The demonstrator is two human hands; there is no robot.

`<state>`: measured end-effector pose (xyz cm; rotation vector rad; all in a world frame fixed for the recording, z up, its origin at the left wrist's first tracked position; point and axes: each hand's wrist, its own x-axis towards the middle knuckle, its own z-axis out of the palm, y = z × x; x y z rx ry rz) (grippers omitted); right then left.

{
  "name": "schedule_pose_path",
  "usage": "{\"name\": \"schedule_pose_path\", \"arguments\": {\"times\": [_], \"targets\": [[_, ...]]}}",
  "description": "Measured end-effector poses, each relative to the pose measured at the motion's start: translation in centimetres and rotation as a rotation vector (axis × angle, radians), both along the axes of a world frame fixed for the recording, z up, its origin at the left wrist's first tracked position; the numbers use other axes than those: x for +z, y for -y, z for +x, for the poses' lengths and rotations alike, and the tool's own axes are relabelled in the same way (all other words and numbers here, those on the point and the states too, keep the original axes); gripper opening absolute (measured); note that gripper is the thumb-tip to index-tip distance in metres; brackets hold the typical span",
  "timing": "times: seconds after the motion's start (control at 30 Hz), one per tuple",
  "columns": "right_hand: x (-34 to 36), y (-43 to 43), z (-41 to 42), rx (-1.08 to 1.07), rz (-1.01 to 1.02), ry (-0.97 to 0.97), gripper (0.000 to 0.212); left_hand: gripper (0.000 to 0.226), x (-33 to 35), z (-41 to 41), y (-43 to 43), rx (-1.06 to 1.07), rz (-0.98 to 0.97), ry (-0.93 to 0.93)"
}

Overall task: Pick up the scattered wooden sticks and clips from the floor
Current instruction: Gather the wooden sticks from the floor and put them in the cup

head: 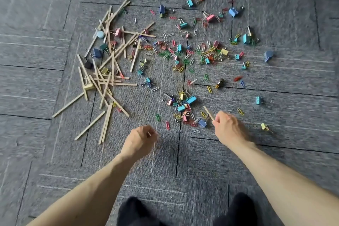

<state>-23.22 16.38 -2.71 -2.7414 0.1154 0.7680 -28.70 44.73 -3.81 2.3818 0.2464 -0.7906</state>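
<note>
**Both hands busy over the scattered floor**

Head view: the stick pile lies on the grey carpet floor. Coloured clips spread to the right of the pile. Nearer than the pile, the left hand has its grip curled round a small clip, which is blurred. Further right of the pile, the right hand pinches one wooden stick in its grip.

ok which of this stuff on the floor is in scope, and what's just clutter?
In scope: wooden sticks, binder clips, paper clips; right hand grips one stick, left hand seems to pinch a small clip.
Clutter: pale blue ball, black round lump, blue cone-shaped piece, brass-coloured cylinder.
</note>
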Motion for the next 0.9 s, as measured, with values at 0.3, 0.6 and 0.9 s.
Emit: {"name": "schedule_pose_path", "arguments": {"times": [0.3,0.6,0.9], "targets": [[3.0,-14.2,8.3,0.324,0.385,-0.034,0.017,0.029,2.0,7.0,-8.9,-0.015,0.304,0.137],[0.0,-26.7,12.4,0.484,0.332,-0.121,0.016,0.060,-0.9,3.5,-18.6,-0.040,0.507,-0.014],[-3.6,-32.1,9.0,0.592,0.120,-0.041,0.030,0.033,-2.3,2.4,-18.0,0.029,0.326,0.156]]}}
